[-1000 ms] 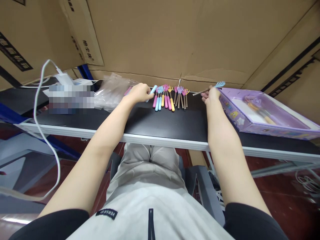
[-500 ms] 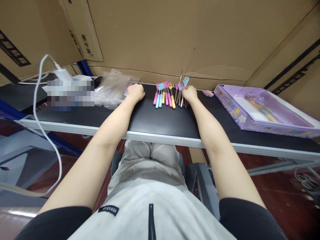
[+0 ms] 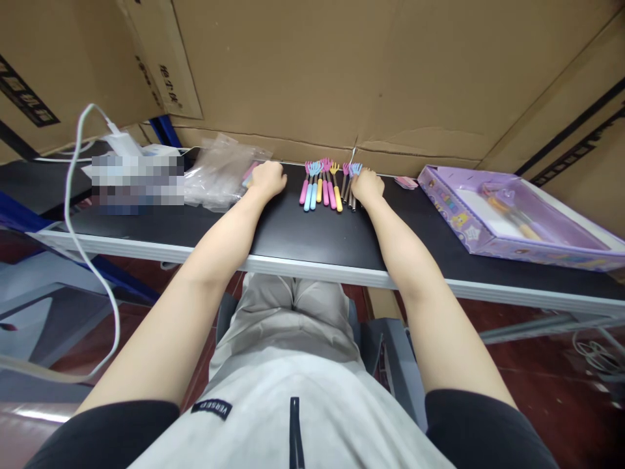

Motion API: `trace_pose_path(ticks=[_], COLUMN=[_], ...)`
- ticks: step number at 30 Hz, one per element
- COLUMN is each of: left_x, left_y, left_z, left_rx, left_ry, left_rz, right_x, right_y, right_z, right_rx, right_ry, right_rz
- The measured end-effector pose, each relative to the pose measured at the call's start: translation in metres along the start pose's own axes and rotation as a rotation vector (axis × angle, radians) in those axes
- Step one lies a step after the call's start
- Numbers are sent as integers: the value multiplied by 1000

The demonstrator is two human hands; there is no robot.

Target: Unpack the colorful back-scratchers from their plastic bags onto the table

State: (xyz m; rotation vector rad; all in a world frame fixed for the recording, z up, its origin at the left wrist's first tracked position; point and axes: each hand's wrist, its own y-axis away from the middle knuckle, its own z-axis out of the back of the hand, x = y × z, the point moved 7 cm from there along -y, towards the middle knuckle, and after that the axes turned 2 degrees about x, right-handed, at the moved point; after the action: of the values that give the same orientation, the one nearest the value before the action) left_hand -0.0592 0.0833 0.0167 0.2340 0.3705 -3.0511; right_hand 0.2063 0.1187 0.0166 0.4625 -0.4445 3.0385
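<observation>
My right hand (image 3: 368, 187) is closed at the right end of a row of back scratchers with bare metal rods (image 3: 346, 185). It grips a back scratcher with a light-blue claw head (image 3: 357, 168); the rod is mostly hidden under my fingers. To the left lie several back scratchers with pink, blue and yellow handles (image 3: 326, 189), claws pointing away from me. My left hand (image 3: 267, 181) is curled on the tabletop, beside a few loose pink and blue handles (image 3: 249, 174). Whatever its fingers hold is hidden.
Clear plastic bags (image 3: 219, 172) lie left of my left hand. A purple display box (image 3: 463, 225) with a packed item inside stands at the right. Small pink cards (image 3: 406, 183) lie near the cardboard wall (image 3: 303, 78). A white cable (image 3: 73, 215) hangs at the left.
My right hand has moved slightly left, and the blue claw head has come down beside the other metal-rod scratchers. My left hand has shifted a little; its thumb now shows.
</observation>
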Motion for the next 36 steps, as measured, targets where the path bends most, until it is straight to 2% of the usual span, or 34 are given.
trace_pose_path(ticks=[4,7,12,17,25,29,33,36], left_x=[-26,-40,-42,-42,-44,-40,-37,-39], left_y=[11,13,7,9,6,4,7,14], left_z=[4,-3,-17,-15,-20,-21,-8,4], left_rx=[22,79,162,243,193,170,87,17], left_ry=[77,115,140,163,277,246,217,213], left_rz=[-109,-176,-215,-218,-185,-144,-83,-72], right_x=[1,2,-2,-7,-4,-3,1,11], right_y=[2,4,2,-4,0,1,0,1], right_z=[1,2,0,-3,2,7,12,16], right_rx=[5,8,24,34,35,0,-46,-81], right_ry=[44,42,1,-42,-75,-115,-208,-369], right_rz=[7,-1,-41,-60,-58,-55,-35,19])
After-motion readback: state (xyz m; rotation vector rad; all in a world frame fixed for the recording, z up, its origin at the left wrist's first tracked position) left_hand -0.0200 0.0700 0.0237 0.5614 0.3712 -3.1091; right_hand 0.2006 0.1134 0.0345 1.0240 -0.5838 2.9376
